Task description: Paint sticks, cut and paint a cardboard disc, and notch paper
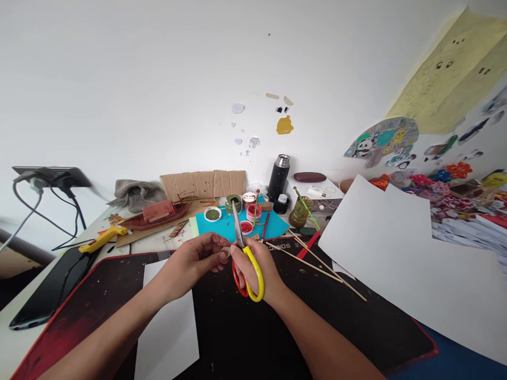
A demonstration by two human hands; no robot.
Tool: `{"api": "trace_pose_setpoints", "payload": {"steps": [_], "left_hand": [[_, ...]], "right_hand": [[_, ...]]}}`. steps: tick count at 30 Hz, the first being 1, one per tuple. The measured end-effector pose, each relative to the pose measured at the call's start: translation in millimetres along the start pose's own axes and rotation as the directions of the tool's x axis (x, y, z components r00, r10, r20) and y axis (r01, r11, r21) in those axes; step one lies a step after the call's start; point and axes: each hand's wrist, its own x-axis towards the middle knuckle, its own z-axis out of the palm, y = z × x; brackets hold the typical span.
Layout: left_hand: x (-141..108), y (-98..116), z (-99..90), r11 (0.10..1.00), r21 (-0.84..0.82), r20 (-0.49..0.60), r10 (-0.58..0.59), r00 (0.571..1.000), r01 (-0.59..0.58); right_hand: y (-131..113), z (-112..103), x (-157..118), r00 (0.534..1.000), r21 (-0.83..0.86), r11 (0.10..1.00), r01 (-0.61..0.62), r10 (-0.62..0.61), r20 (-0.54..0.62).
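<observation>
Nearest in, a white sheet (170,332) lies on the black mat (245,338), the left forearm crossing above it. And here are the hands, close together mid-mat! The right hand (264,266) is wrapped around the scissors (241,240), yellow and red loops down by the palm. The left hand (194,261) sits just to the left of them, fingers curled inward; a small tan bit (226,252) shows by its fingertips, though whether they pinch it I can't tell. Now look at the line of those blades: long axis running away from the body, tips forward and leaning slightly left, the two blades apparently together. So the tan bit lies to the left of the pivot, beside the blades rather than ahead of the tips, and the left hand is the nearer one to it. Over to the right, thin wooden sticks (308,263) slant across the mat. Further out, blue paper (224,231) carries a green paint jar (229,208), which the blade tips overlap in this view, and a red paint pot (253,214). Beyond, a black flask (278,178) stands upright before the white wall (158,79).
</observation>
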Motion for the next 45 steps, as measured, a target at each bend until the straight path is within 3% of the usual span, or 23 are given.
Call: {"api": "trace_pose_setpoints", "payload": {"steps": [8,15,22,32,45], "left_hand": [[0,-2,1.8,1.000,0.019,-0.051,0.020,0.998,-0.019],[-1,-6,6.3,0.986,0.165,-0.080,0.002,0.997,0.011],[3,3,3.2,0.998,-0.033,-0.020,-0.052,0.998,0.051],[2,2,-3.2,0.998,-0.027,0.010,-0.057,0.998,0.057],[1,-1,-2.8,0.997,-0.068,0.012,-0.020,1.000,0.021]], "right_hand": [[6,1,2,1.000,0.000,1.000,-0.009,0.009,0.010],[4,5,1,0.997,-0.058,0.996,-0.063,0.060,-0.045],[0,5,0,0.998,-0.050,0.998,-0.036,0.033,-0.061],[1,2,-1,1.000,-0.050,0.999,-0.012,0.012,0.010],[-4,2,1,0.999,-0.004,1.000,-0.006,0.006,-0.052]]}}
